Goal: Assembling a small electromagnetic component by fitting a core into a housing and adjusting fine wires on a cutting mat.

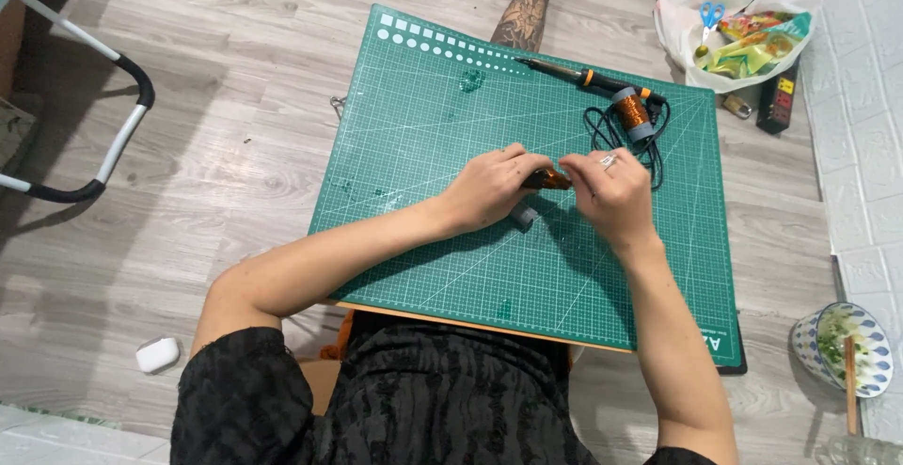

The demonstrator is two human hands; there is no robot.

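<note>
I see left hand (pixel 491 186) and right hand (pixel 609 197) meeting at middle of green cutting mat (pixel 451 267), both pinching small copper-coloured coil (pixel 547 180) between fingertips. Coil mostly hidden; seems wound wire. Small grey piece (pixel 524 218) on mat just below left hand. Soldering iron (pixel 578 75) and copper wire spool (pixel 633 111) near mat's far edge.

Small copper-wound coil (pixel 548 180), lying crosswise, raised above green mat's centre
</note>
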